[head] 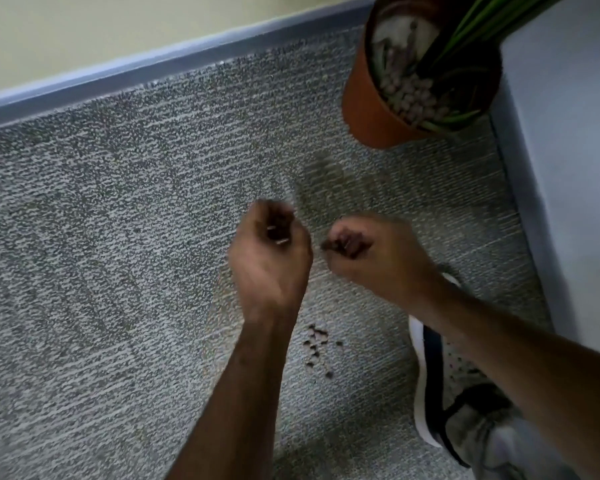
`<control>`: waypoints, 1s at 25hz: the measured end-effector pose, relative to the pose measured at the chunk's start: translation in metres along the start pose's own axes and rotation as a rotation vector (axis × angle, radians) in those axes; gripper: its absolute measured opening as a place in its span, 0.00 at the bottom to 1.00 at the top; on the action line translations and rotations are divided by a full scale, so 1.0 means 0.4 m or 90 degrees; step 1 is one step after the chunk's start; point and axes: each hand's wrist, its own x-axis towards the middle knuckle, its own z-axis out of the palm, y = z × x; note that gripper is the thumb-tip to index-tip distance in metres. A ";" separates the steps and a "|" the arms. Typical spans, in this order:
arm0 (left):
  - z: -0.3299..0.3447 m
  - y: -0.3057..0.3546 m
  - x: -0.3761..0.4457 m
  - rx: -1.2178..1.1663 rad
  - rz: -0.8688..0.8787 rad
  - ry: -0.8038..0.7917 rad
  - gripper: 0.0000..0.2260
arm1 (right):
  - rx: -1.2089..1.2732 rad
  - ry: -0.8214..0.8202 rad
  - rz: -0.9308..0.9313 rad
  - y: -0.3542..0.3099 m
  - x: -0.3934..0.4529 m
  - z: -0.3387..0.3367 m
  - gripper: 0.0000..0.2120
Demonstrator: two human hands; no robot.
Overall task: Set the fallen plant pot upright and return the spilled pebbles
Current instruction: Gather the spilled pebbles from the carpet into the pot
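A terracotta plant pot [364, 109] stands upright on the carpet at the top right, with green leaves and pale pebbles inside it. A small cluster of spilled pebbles [316, 344] lies on the carpet below my hands. My left hand [272, 254] is curled shut above the carpet; the blur hides whether it holds pebbles. My right hand [371, 251] is also curled, and dark pebbles show between its fingers. Both hands hover between the pot and the loose pebbles.
Grey carpet [101, 254] covers the floor up to a blue-grey skirting board [153, 64]. A pale cabinet side [568, 168] stands right of the pot. My white and dark shoe [437, 382] rests on the carpet at lower right.
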 end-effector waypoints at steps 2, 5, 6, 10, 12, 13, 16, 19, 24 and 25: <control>0.057 0.114 0.051 -0.057 0.032 -0.008 0.04 | 0.009 0.112 0.021 -0.006 0.045 -0.102 0.07; 0.137 0.259 0.103 -0.088 0.078 -0.073 0.04 | 0.061 0.214 0.049 -0.002 0.115 -0.236 0.09; 0.159 0.294 0.114 -0.090 0.085 -0.103 0.04 | 0.041 0.229 0.043 0.000 0.133 -0.270 0.10; 0.229 0.364 0.156 -0.056 0.048 -0.169 0.04 | -0.164 0.223 -0.006 0.026 0.182 -0.352 0.09; 0.257 0.373 0.179 -0.027 0.021 -0.251 0.05 | -0.189 0.194 -0.019 0.038 0.191 -0.361 0.10; 0.269 0.374 0.186 0.032 0.030 -0.309 0.06 | -0.189 0.190 -0.024 0.043 0.187 -0.359 0.13; 0.271 0.354 0.178 0.060 0.091 -0.421 0.12 | -0.162 0.252 -0.043 0.070 0.144 -0.332 0.18; 0.217 0.283 0.134 -0.029 0.146 -0.293 0.14 | -0.140 0.326 -0.041 0.113 0.073 -0.279 0.16; 0.073 -0.011 0.012 0.113 0.060 -0.048 0.10 | -0.119 0.208 -0.040 0.167 -0.053 -0.143 0.06; 0.037 -0.082 -0.018 0.179 0.009 -0.067 0.11 | -0.106 0.141 -0.013 0.176 -0.072 -0.108 0.07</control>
